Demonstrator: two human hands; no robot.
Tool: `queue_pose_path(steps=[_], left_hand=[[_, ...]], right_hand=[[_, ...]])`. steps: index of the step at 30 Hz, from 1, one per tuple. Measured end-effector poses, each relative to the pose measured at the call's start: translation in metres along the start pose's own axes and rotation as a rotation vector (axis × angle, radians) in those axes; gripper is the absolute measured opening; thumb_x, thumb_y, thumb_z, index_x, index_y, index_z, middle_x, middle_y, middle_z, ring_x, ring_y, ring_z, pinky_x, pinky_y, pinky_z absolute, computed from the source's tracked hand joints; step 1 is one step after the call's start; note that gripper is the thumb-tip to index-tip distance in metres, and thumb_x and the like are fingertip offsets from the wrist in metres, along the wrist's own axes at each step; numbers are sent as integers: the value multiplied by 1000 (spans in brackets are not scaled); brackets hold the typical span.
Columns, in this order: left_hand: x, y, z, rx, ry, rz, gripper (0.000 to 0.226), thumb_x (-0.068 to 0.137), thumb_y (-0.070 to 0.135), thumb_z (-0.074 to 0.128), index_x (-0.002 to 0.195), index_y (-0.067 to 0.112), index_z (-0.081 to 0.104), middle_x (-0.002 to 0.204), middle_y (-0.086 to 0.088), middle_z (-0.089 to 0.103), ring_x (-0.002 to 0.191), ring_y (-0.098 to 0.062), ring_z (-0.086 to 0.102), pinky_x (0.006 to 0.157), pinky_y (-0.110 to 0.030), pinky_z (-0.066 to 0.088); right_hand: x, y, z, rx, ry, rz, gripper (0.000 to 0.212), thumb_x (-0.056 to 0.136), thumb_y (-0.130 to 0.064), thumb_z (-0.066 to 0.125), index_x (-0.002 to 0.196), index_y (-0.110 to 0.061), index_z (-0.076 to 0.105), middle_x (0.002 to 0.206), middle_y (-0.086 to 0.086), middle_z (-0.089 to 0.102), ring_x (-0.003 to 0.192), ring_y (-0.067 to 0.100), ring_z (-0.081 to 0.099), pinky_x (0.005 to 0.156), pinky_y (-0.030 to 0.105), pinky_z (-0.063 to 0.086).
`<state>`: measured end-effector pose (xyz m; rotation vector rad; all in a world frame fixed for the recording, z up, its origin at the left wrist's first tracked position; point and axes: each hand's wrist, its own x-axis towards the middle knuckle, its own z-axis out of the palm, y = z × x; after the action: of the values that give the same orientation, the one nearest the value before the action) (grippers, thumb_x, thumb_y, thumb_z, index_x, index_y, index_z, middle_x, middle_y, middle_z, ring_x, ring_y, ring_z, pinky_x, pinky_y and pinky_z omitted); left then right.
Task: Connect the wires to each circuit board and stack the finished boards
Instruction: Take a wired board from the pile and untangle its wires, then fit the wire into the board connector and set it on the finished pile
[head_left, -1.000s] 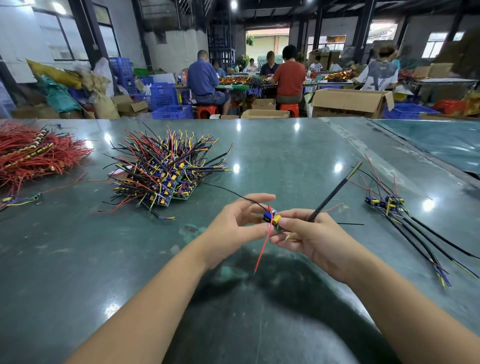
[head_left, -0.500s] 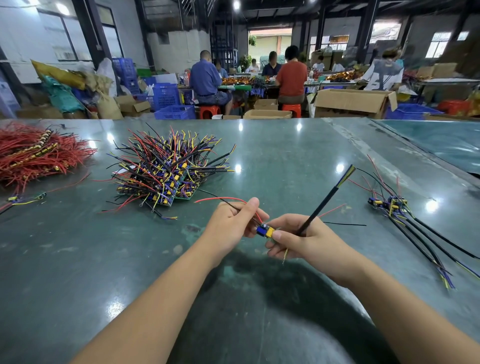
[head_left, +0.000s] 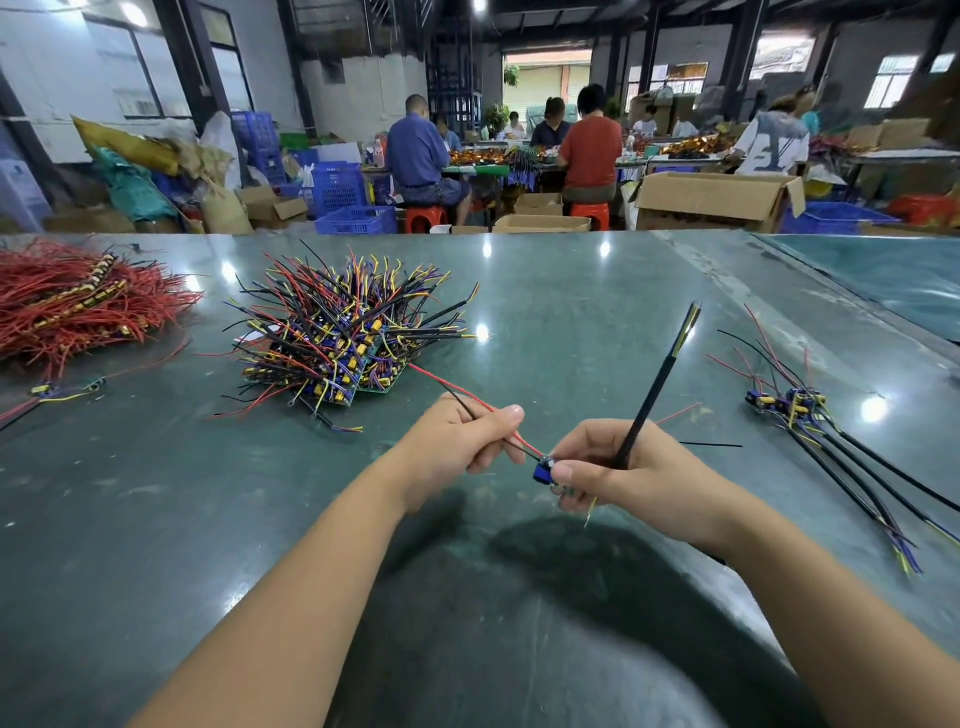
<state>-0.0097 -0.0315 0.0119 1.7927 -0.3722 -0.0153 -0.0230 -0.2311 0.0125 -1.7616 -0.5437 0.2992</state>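
Small blue circuit board (head_left: 544, 472) pinched by right hand (head_left: 631, 475); black sleeved cable (head_left: 657, 387) points 1 o'clock. Left hand (head_left: 460, 441) pinches red wire (head_left: 470, 396), running 10 o'clock.

green glossy table (head_left: 571, 322) bearing a heap of red wires (head_left: 78, 301) at far left, a pile of wired circuit boards (head_left: 343, 338) left of centre, and several boards with black cables (head_left: 810, 415) at right.

Green table (head_left: 571, 312) — beyond it cardboard box (head_left: 711, 200), blue crates (head_left: 337, 189), workers seated on red stools (head_left: 426, 218).
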Motion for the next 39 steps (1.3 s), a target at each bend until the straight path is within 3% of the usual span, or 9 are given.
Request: queue_pose_path(steps=[4,10,16,20,25,27,29,33,39], left_hand=[[4,-6,0,-81,49,-18,50,96,18,49,49,15,66,39,4,38,39,-8,30,42,-16,25],[13,-14,-24,-137,287,-107,51,101,18,39,51,13,45,38,9,35,33,-3,23,40,-16,15],[16,-15,-23,-216,317,-110,50,102,18,35,51,13,36,37,9,29,33,-3,19,37,-13,14],[16,-14,-25,-311,364,-66,47,101,16,34,55,14,35,39,9,24,35,-4,16,37,-13,12],[11,-14,-15,-528,173,-75,58,96,37,39,42,18,46,45,5,24,42,-9,21,41,-19,16],[7,-14,-10,-502,9,-110,57,78,67,47,55,16,59,46,3,34,45,-10,29,44,-20,23],[4,-16,-2,-414,-129,-121,62,62,76,61,80,17,67,55,2,51,50,-9,40,48,-19,32],[1,-20,20,-222,-153,-26,17,85,31,68,100,23,72,72,5,65,58,-7,52,56,-17,45],[2,-16,23,-259,46,-31,15,90,4,58,91,12,71,74,7,71,65,-2,62,64,-16,52]], right_hand=[[-2,1,-7,-19,-20,17,4,87,-9,65,87,-5,67,71,3,69,67,15,66,65,24,52],[-4,5,-13,-50,-82,57,4,87,-10,67,84,-8,68,73,11,70,68,18,66,65,24,51],[-6,5,-10,19,-144,71,14,77,-27,72,82,-14,70,81,15,70,70,19,66,66,26,51],[-4,5,-7,141,-153,42,6,80,-23,72,82,-17,72,79,10,69,69,17,66,65,23,52],[-6,5,-7,250,-212,40,6,79,-17,68,82,-16,74,77,8,70,65,18,65,66,26,53],[-3,6,-4,237,-120,15,7,78,-18,69,82,-14,73,76,7,69,65,18,64,67,27,53],[0,6,-2,224,17,-11,14,78,-23,75,84,-12,71,78,7,69,65,18,64,65,27,52],[2,7,-1,186,140,0,26,76,-29,67,89,-6,69,83,6,70,69,17,65,69,28,55],[4,12,0,42,251,15,15,92,-18,58,94,-7,67,80,1,67,72,15,66,72,27,57]])
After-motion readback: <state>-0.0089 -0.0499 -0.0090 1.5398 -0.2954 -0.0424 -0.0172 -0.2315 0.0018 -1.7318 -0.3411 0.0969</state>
